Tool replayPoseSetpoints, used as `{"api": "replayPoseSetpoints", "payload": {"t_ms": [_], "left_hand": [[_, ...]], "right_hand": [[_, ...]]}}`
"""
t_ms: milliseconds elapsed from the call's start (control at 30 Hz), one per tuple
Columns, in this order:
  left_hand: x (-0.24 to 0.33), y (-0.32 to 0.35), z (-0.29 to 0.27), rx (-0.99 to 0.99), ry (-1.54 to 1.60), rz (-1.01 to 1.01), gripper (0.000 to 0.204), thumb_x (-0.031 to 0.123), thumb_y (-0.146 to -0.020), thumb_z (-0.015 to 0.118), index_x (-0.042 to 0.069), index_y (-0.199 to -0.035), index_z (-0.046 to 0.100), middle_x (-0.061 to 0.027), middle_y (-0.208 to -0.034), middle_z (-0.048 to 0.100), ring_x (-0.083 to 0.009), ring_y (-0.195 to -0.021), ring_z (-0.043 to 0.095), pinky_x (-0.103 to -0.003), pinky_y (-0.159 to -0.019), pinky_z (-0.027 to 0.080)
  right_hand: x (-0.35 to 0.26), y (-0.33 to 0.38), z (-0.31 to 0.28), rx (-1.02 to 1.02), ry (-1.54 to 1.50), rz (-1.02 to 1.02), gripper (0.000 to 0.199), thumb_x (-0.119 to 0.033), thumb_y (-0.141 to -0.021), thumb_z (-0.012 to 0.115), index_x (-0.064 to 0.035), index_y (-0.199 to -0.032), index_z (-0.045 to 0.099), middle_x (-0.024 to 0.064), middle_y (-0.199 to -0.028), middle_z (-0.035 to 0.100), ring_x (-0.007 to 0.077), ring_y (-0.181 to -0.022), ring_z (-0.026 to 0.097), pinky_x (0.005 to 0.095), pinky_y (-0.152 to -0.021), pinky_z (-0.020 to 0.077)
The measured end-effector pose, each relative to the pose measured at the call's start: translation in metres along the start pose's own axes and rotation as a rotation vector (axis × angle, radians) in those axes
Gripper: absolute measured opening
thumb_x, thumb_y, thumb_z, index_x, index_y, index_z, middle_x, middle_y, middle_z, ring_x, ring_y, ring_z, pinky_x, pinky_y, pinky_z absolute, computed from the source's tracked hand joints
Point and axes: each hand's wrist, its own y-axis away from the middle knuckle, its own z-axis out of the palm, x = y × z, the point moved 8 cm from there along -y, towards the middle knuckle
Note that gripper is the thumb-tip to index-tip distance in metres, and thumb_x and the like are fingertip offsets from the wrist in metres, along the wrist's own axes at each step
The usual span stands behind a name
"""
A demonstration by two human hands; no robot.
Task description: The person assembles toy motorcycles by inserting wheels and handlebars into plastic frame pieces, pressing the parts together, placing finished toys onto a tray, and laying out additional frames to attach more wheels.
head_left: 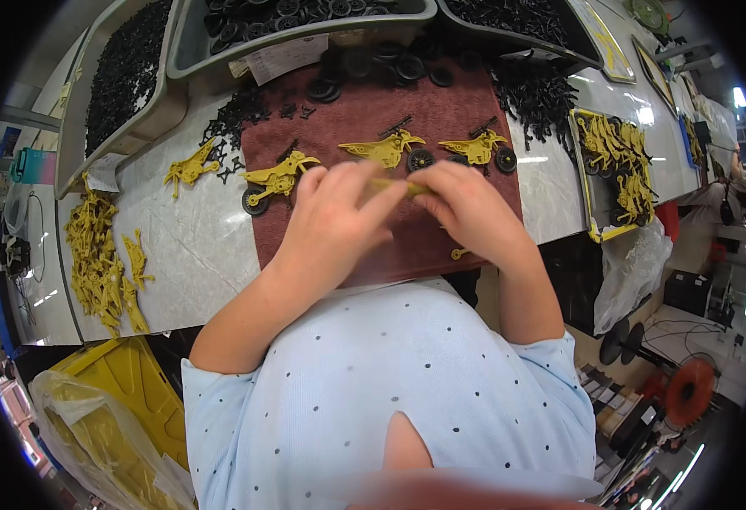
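My left hand (329, 223) and my right hand (477, 209) meet above the reddish-brown cloth, with fingertips closed around a small yellow plastic part (414, 187). The fingers hide most of that part, and those of my left hand are blurred. Just beyond them lie three yellow toy motorcycle bodies with black parts: the left one (281, 177) has a black wheel at its lower left, while the middle one (386, 150) and the right one (475, 150) each have a wheel at the right. A small yellow piece (460, 253) lies below my right hand.
Brown cloth (271, 238) covers the table's middle. Yellow bodies are piled (93, 255) at the left, one (190, 167) nearer the cloth. Grey bins (305, 42) of black parts and wheels line the back. Loose black pieces (536, 98) lie back right, beside a yellow-rimmed tray (590, 183) of bodies.
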Motion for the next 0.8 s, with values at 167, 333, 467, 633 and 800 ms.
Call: {"api": "replayPoseSetpoints", "payload": {"t_ms": [167, 333, 467, 633, 800], "left_hand": [[-0.025, -0.019, 0.007, 0.184, -0.137, 0.034, 0.049, 0.006, -0.067, 0.076, 0.009, -0.114, 0.063, -0.0078, -0.117, 0.059, -0.0250, -0.107, 0.056, -0.041, -0.090, 0.041], [-0.039, -0.033, 0.012, 0.201, -0.191, -0.008, 0.042, 0.008, -0.070, 0.076, 0.008, -0.111, 0.065, -0.0053, -0.112, 0.061, -0.0225, -0.106, 0.056, -0.039, -0.091, 0.038], [-0.048, -0.032, 0.026, 0.106, -0.153, -0.029, 0.040, 0.010, -0.071, 0.076, 0.007, -0.110, 0.066, -0.0047, -0.107, 0.061, -0.0218, -0.104, 0.057, -0.038, -0.091, 0.037], [-0.056, -0.031, 0.032, 0.083, -0.105, -0.075, 0.038, 0.010, -0.073, 0.076, 0.006, -0.110, 0.067, -0.0047, -0.104, 0.061, -0.0216, -0.101, 0.057, -0.037, -0.090, 0.037], [-0.056, -0.030, 0.037, 0.034, -0.095, -0.081, 0.038, 0.011, -0.074, 0.075, 0.006, -0.110, 0.067, -0.0048, -0.104, 0.061, -0.0216, -0.101, 0.057, -0.037, -0.088, 0.037]], "right_hand": [[0.021, -0.038, -0.010, 0.031, -0.147, 0.045, 0.016, -0.004, -0.089, 0.058, 0.0019, -0.104, 0.059, 0.0154, -0.096, 0.065, 0.0281, -0.086, 0.062, 0.0350, -0.077, 0.0482], [0.055, -0.056, 0.009, -0.080, -0.294, 0.223, 0.013, -0.006, -0.094, 0.055, -0.0007, -0.105, 0.058, 0.0133, -0.090, 0.064, 0.0222, -0.080, 0.058, 0.0336, -0.076, 0.0473], [0.061, -0.057, 0.019, -0.148, -0.283, 0.274, 0.016, -0.007, -0.092, 0.058, -0.0016, -0.107, 0.060, 0.0120, -0.094, 0.063, 0.0237, -0.087, 0.060, 0.0334, -0.079, 0.0479], [0.052, -0.053, 0.009, 0.021, -0.161, 0.084, 0.032, -0.009, -0.080, 0.072, -0.0053, -0.110, 0.064, 0.0097, -0.103, 0.059, 0.0270, -0.100, 0.058, 0.0356, -0.086, 0.0483], [0.059, -0.051, 0.013, 0.024, -0.077, 0.126, 0.030, -0.012, -0.077, 0.074, -0.0072, -0.106, 0.067, 0.0103, -0.104, 0.060, 0.0289, -0.102, 0.057, 0.0384, -0.089, 0.0465]]}}
